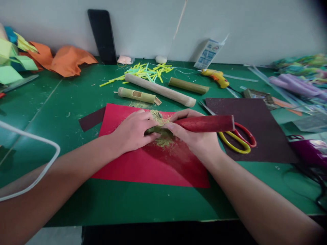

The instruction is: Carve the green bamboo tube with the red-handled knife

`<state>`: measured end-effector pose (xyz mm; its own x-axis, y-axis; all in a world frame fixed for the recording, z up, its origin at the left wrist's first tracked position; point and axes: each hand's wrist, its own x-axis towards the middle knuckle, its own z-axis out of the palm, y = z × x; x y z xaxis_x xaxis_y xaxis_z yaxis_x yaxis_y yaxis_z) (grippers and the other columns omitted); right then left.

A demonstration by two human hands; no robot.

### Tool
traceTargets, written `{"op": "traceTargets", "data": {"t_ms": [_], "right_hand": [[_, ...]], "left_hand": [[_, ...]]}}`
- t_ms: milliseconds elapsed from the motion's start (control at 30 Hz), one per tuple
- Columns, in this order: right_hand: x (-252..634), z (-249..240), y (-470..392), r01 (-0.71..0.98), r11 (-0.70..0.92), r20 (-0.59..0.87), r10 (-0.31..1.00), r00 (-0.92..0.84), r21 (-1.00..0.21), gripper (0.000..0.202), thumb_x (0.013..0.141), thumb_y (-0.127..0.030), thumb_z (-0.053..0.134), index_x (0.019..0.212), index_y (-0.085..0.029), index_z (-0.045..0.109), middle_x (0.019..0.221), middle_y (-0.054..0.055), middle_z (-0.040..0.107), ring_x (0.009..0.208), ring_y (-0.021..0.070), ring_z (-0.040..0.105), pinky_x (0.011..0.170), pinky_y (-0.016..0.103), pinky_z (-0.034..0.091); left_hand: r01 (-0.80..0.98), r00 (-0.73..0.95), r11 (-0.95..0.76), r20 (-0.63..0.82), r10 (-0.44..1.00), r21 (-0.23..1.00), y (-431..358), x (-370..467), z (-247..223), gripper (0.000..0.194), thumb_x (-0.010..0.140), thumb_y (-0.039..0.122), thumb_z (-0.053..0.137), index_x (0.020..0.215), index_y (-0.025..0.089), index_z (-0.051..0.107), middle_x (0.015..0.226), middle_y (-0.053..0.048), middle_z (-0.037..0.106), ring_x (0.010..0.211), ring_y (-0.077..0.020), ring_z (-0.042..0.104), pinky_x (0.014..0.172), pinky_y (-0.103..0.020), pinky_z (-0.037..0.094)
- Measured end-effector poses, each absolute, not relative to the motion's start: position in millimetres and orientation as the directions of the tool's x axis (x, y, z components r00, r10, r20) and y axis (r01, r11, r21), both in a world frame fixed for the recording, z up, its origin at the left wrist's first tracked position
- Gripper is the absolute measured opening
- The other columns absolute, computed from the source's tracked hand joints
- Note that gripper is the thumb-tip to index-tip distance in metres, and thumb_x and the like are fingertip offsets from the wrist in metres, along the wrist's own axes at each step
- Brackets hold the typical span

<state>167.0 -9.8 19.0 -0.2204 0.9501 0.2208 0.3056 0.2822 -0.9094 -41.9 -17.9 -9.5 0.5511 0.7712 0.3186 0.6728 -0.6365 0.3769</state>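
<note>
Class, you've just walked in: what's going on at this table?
Someone's left hand pinches a green piece over the red sheet. The right hand grips a red handle directed toward it; the tool's working end is hidden. Shavings lie around the piece. Scissors rest partly on the dark sheet.

I've got one red wooden handle (208,124), three loose bamboo rods (160,90)! I spot one smartphone (103,37), one glue gun (217,78)!

table (153,204) front free; scissors (229,146) block right side
</note>
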Motion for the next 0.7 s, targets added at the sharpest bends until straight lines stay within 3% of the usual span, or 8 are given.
{"op": "traceTargets", "data": {"t_ms": [200,300,533,700], "right_hand": [[172.1,17.1,-3.9,0.155,0.163,0.116,0.954,-0.275,-0.974,0.024,0.071,-0.035,0.082,0.085,-0.023,0.066,0.065,-0.003,0.064,0.049,0.0128,0.056,0.048,0.028,0.045],[170.6,15.1,-5.4,0.114,0.136,0.107,0.967,-0.233,-0.984,0.023,0.072,-0.033,0.082,0.081,-0.022,0.064,0.059,-0.005,0.061,0.042,0.0115,0.053,0.043,0.027,0.043],[164.2,15.5,-16.5,0.259,0.292,0.273,0.956,-0.105,-0.921,0.027,0.071,-0.036,0.083,0.061,-0.023,0.062,0.058,0.0,0.062,0.049,0.0133,0.055,0.047,0.03,0.045],[164.5,15.5,-20.1,0.309,0.348,0.349,0.935,-0.055,-0.885,0.024,0.073,-0.033,0.083,0.065,-0.025,0.061,0.065,0.0,0.065,0.058,0.016,0.06,0.053,0.031,0.05]], "left_hand": [[0.665,0.548,-0.643,0.337,0.766,0.381,-16.8,-41.4,-11.1,0.024,0.092,0.034,0.063,0.102,0.014,0.073,0.095,-0.009,0.068,0.088,-0.0226,0.058,0.081,-0.038,0.047],[0.657,0.551,-0.65,0.345,0.759,0.382,-16.3,-41.4,-11.8,0.023,0.092,0.034,0.063,0.101,0.015,0.073,0.095,-0.008,0.068,0.088,-0.022,0.059,0.082,-0.038,0.046],[0.673,0.557,-0.641,0.318,0.767,0.369,-16.9,-41.5,-9.6,0.024,0.094,0.034,0.06,0.103,0.016,0.072,0.092,-0.008,0.066,0.086,-0.0215,0.056,0.078,-0.036,0.044],[0.688,0.558,-0.633,0.298,0.774,0.355,-17.5,-40.9,-8.0,0.025,0.095,0.035,0.059,0.101,0.015,0.073,0.092,-0.009,0.066,0.085,-0.0217,0.054,0.075,-0.036,0.042]]}}
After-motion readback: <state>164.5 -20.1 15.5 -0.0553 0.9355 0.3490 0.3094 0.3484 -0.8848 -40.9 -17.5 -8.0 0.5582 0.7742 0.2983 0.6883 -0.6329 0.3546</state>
